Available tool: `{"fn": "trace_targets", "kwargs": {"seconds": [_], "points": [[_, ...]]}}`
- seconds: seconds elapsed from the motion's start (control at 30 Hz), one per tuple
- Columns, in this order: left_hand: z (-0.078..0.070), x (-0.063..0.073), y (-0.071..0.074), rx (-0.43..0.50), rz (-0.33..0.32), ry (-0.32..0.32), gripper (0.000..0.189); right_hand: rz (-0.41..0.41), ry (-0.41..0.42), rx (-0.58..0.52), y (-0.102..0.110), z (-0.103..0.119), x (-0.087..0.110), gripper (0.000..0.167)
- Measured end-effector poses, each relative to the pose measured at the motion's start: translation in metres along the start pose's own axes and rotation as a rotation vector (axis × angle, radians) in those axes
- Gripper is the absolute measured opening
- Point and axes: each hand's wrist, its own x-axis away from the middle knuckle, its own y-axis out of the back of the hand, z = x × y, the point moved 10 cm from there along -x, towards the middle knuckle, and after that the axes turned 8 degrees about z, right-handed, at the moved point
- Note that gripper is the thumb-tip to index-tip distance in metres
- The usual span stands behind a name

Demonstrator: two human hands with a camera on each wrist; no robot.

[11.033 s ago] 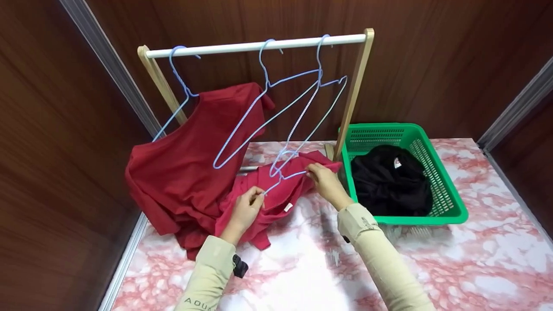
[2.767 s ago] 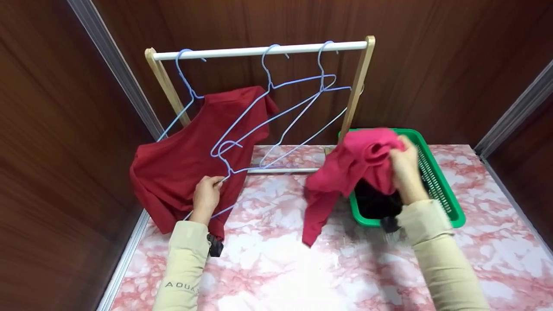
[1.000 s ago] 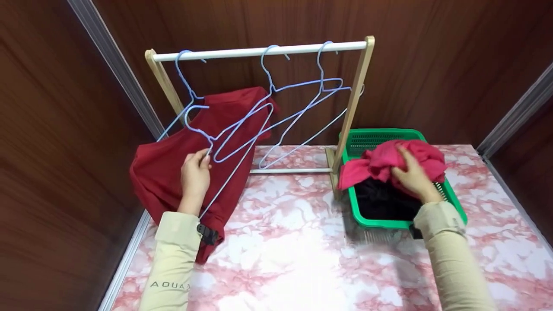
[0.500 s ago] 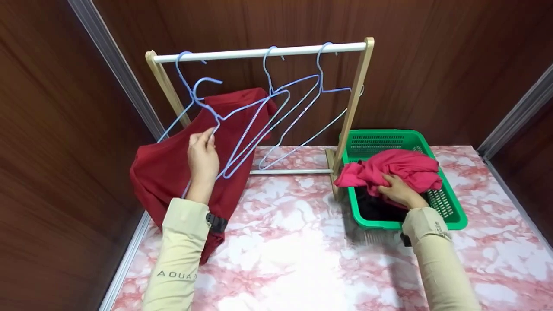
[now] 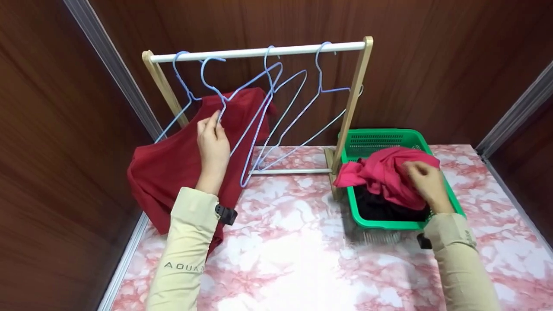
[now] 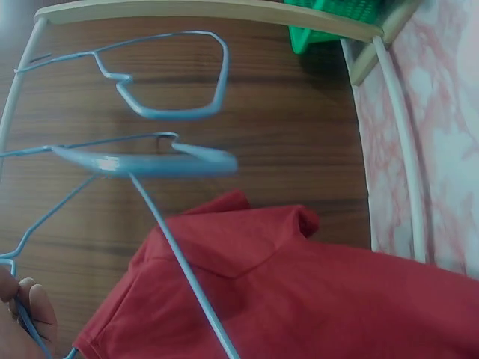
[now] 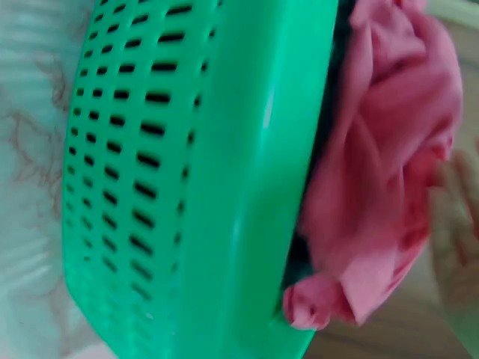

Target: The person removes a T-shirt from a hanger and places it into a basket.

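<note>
My left hand pinches a blue wire hanger by one sloping arm just below its neck. The held hanger's hook is in front of the rack's white rod, and whether they touch I cannot tell. Behind the hand, a dark red shirt hangs on another hanger at the rod's left end. Over at the right, my right hand is above a bunched pink-red garment, its fingers loosely bent with nothing visible in them. This garment lies on black cloth in a green basket.
A small rack with a white rod and wooden posts stands at the back. Two bare hangers, a middle one and a right one, hang on it. The tabletop is pink-and-white marbled; brown panels surround it.
The pink-red garment came off the held hanger and was carried right into the basket; my right hand has since let go and lifted. My left hand has raised the hanger towards the rod.
</note>
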Motion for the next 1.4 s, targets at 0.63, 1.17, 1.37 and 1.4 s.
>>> {"fn": "trace_targets", "kwargs": {"seconds": [0.63,1.17,1.37,1.4], "points": [[-0.011,-0.006,0.005,0.077,-0.097,0.003,0.031,0.039,-0.177,0.139,0.031,-0.093,0.021,0.054],[0.003,-0.016,-0.008,0.086,-0.003,0.101,0.035,0.092,-0.175,0.256,0.025,-0.097,0.02,0.053],[0.007,-0.018,-0.011,0.006,0.021,0.124,0.033,0.082,-0.15,0.263,0.024,-0.096,0.023,0.052],[0.008,-0.018,-0.012,-0.005,0.025,0.124,0.033,0.08,-0.15,0.266,0.024,-0.096,0.023,0.051]]}}
